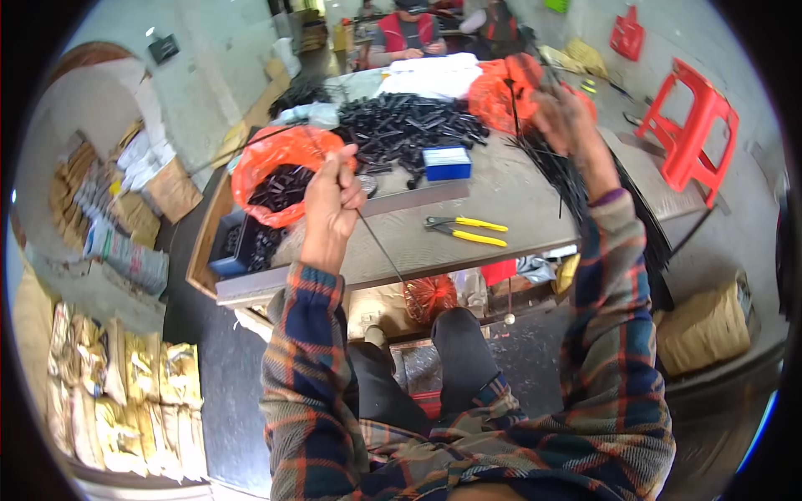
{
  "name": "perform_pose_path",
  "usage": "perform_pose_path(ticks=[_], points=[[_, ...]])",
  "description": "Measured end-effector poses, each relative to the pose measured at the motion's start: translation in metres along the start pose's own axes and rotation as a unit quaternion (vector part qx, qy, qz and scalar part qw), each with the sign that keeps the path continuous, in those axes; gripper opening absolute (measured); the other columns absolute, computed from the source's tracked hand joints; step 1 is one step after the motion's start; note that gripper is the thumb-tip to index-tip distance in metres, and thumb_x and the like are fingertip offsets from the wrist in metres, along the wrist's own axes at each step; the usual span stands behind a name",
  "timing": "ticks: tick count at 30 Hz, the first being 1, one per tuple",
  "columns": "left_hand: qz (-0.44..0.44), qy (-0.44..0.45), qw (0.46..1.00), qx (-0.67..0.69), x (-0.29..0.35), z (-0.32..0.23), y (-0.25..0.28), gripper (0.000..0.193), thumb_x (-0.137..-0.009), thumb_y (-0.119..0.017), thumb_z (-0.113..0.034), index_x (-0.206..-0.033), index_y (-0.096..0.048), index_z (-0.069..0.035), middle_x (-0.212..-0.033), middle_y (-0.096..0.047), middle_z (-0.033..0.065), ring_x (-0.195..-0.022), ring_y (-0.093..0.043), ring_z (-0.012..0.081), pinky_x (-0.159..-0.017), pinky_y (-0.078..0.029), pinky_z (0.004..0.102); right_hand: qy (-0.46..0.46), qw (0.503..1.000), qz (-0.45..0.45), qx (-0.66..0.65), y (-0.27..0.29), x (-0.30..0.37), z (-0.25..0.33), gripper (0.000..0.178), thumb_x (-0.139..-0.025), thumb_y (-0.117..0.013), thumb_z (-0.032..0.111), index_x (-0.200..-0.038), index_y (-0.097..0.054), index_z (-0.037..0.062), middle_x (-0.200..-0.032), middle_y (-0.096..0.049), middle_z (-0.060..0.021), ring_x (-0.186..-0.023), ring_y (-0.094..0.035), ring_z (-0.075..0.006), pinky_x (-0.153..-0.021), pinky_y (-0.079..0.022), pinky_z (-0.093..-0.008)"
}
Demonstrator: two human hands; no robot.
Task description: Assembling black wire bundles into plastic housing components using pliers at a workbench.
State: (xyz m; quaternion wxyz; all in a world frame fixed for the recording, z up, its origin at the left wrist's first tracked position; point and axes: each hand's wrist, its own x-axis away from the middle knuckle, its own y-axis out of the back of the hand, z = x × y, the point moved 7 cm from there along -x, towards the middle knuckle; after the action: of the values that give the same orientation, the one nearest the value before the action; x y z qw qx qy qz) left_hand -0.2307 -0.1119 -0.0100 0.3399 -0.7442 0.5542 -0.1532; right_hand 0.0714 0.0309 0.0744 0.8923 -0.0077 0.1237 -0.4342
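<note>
My left hand point(330, 204) is raised over the near left part of the table, its fingers closed on a thin black rod point(380, 242). The rod slants down to the right, past the table's front edge. Another thin dark length point(251, 144) runs off to the left behind the hand. My right hand point(564, 125) is up at the right, smeared by motion, above a bundle of long black rods point(555, 175). Whether it grips any of them cannot be made out. Yellow-handled pliers point(468, 230) lie on the table between my forearms.
A heap of short black pieces point(409, 121) covers the table's far middle, beside a blue box point(447, 164). An orange bag point(251, 179) of black pieces stands left; another orange bag point(501, 92) lies behind. A red stool point(689, 125) stands right. A person point(407, 37) sits beyond.
</note>
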Motion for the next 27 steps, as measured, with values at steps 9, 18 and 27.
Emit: perform_pose_path(ticks=[9,18,27], points=[[0.001,0.024,0.999,-0.048,0.036,0.038,-0.086,0.04,-0.097,-0.035,-0.031,-0.113,-0.048,0.004,-0.066,-0.05,0.0025,-0.051,-0.041,0.0087,-0.048,-0.037,0.0228,0.216,0.799,-0.149,0.541,-0.038,-0.005,-0.038,0.027,-0.078,-0.062,0.018,-0.088,-0.052,-0.0049,-0.076,-0.057,-0.0248,-0.075,-0.059,-0.0386,-0.064,-0.044,-0.0415],[-0.045,-0.073,0.995,-0.047,0.018,0.069,-0.072,0.038,-0.097,-0.033,-0.028,-0.101,-0.05,0.006,-0.1,-0.061,0.0176,-0.087,-0.06,0.0203,-0.076,-0.05,0.0316,0.356,0.858,-0.097,0.357,-0.154,0.053,-0.067,0.024,-0.089,-0.05,0.021,-0.098,-0.048,-0.0015,-0.068,-0.056,-0.014,-0.061,-0.056,-0.0239,-0.058,-0.044,-0.0364],[-0.028,-0.066,0.994,-0.086,0.035,0.035,-0.074,0.029,-0.086,-0.06,-0.028,-0.094,-0.056,-0.001,-0.086,-0.065,0.0127,-0.068,-0.063,0.0162,-0.062,-0.052,0.0268,-0.047,0.992,0.106,0.04,-0.181,0.143,-0.169,0.018,-0.091,-0.047,0.013,-0.106,-0.042,0.0044,-0.062,-0.05,-0.0013,-0.043,-0.048,-0.0069,-0.039,-0.038,-0.0201]])
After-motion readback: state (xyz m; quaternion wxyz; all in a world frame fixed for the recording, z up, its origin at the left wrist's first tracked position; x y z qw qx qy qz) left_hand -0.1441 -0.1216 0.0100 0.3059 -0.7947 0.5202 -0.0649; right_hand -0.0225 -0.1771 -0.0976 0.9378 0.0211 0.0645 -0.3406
